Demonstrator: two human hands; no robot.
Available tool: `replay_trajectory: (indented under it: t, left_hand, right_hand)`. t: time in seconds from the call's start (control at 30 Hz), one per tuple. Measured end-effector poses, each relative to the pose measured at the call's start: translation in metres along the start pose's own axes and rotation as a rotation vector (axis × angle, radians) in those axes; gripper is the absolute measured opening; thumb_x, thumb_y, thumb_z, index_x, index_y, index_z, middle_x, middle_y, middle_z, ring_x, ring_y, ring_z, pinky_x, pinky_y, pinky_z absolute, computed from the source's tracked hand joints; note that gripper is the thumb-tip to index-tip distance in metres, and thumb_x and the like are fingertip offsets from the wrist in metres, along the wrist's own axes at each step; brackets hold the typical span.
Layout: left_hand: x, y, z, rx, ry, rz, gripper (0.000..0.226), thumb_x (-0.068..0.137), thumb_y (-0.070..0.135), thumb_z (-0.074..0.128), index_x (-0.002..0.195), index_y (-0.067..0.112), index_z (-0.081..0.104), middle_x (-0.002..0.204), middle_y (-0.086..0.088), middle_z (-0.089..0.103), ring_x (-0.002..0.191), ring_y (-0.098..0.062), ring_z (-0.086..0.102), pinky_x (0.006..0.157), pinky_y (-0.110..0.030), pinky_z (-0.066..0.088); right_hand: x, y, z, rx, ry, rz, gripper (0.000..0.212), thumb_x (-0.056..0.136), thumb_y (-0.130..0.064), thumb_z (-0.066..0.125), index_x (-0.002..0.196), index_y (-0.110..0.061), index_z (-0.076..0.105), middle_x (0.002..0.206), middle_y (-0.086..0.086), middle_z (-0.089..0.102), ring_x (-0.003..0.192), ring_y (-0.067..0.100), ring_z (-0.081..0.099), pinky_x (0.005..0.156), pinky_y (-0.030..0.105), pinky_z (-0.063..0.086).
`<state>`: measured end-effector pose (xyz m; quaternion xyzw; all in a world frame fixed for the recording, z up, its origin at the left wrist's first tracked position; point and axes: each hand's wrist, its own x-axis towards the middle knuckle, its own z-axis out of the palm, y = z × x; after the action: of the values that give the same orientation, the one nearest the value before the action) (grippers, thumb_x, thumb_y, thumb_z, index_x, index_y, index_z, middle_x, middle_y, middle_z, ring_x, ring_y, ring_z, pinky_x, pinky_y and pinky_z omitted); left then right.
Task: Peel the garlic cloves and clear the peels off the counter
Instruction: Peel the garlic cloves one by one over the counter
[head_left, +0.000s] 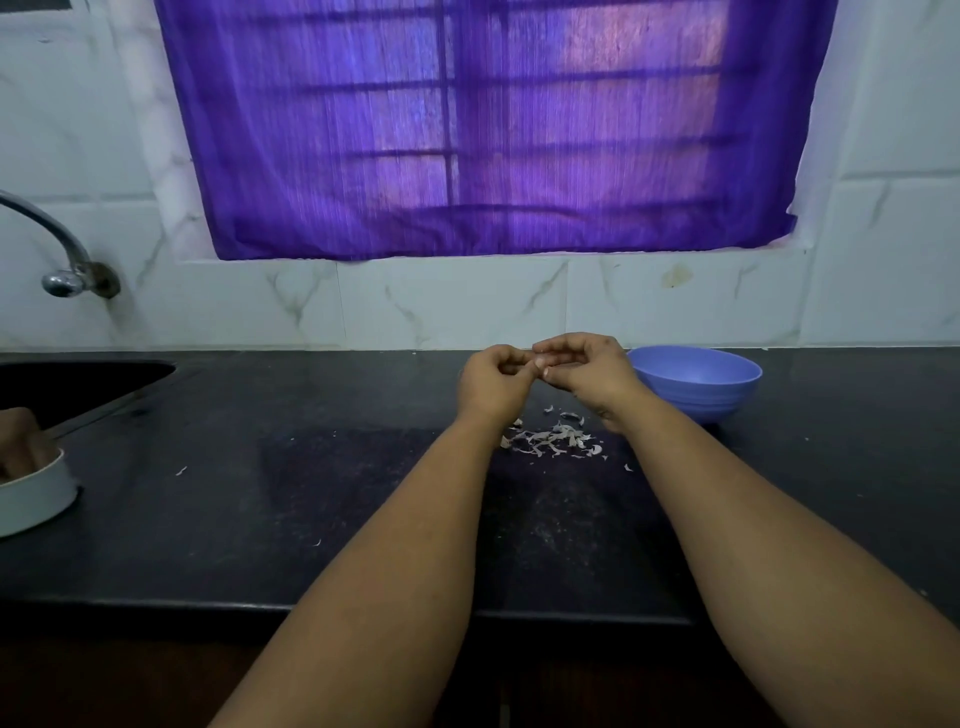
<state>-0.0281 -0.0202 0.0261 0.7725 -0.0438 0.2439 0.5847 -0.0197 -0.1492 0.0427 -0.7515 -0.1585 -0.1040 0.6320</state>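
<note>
My left hand (491, 382) and my right hand (587, 371) are held together above the dark counter (260, 493), fingertips pinched on a small garlic clove (537, 364) that is mostly hidden between them. Below the hands lies a small heap of pale garlic peels (553, 439) on the counter. A few stray peel bits (181, 471) are scattered farther left and in front. A blue bowl (698, 382) stands just right of my right hand; I cannot see what is inside it.
A sink (78, 379) is set into the counter at far left, with a wall tap (65, 254) above it. A white bowl (31, 499) sits at the left edge, another person's hand (21, 441) over it. Tiled wall and a purple curtain are behind.
</note>
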Motion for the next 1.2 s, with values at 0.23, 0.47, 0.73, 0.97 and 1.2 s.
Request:
replay_trajectory:
  t: [0.23,0.47,0.73,0.97,1.2]
  left_hand:
    - [-0.0022,0.0047,-0.0018,-0.212,-0.001,-0.057,0.012,0.090,0.015,0.066,0.078,0.014,0.064,0.073,-0.002,0.066,0.060,-0.009,0.056,0.058,-0.021,0.045]
    - [-0.0022,0.0058,-0.0016,-0.258,-0.055,-0.162,0.016,0.095,0.017,0.059,0.079,0.014,0.059,0.079,-0.002,0.063,0.058,-0.012,0.050,0.053,-0.021,0.043]
    - [-0.0033,0.0063,-0.0022,-0.249,-0.101,-0.125,0.012,0.096,0.015,0.058,0.084,0.013,0.059,0.077,-0.001,0.062,0.060,-0.011,0.050,0.054,-0.020,0.044]
    - [-0.0025,0.0038,-0.0004,-0.149,-0.122,-0.074,0.010,0.096,0.015,0.057,0.086,0.014,0.060,0.082,-0.003,0.066,0.061,-0.011,0.057,0.058,-0.023,0.049]
    - [0.0023,-0.0001,-0.0011,-0.053,-0.138,-0.022,0.020,0.095,0.011,0.058,0.076,0.017,0.058,0.078,-0.002,0.066,0.060,-0.010,0.058,0.062,-0.029,0.051]
  right_hand:
    - [0.0015,0.0013,-0.0017,-0.095,0.041,0.005,0.029,0.077,-0.012,0.080,0.099,-0.021,0.064,0.073,0.000,0.072,0.084,0.016,0.070,0.091,0.046,0.054]
    - [0.0002,-0.0002,-0.0028,-0.197,0.010,-0.077,0.029,0.080,-0.015,0.077,0.101,-0.029,0.062,0.072,-0.008,0.073,0.084,0.010,0.070,0.093,0.045,0.052]
    - [-0.0003,-0.0021,-0.0053,-0.150,-0.024,-0.035,0.021,0.083,-0.011,0.073,0.098,-0.024,0.065,0.070,-0.004,0.070,0.082,0.012,0.068,0.096,0.043,0.051]
    - [-0.0007,-0.0026,-0.0050,-0.347,-0.026,-0.098,0.016,0.089,-0.015,0.064,0.098,-0.026,0.057,0.077,-0.006,0.063,0.080,0.015,0.058,0.073,0.031,0.048]
    - [0.0025,-0.0012,-0.0036,-0.387,0.034,-0.114,0.018,0.093,-0.011,0.053,0.103,-0.025,0.047,0.084,-0.004,0.059,0.071,0.012,0.051,0.058,0.025,0.040]
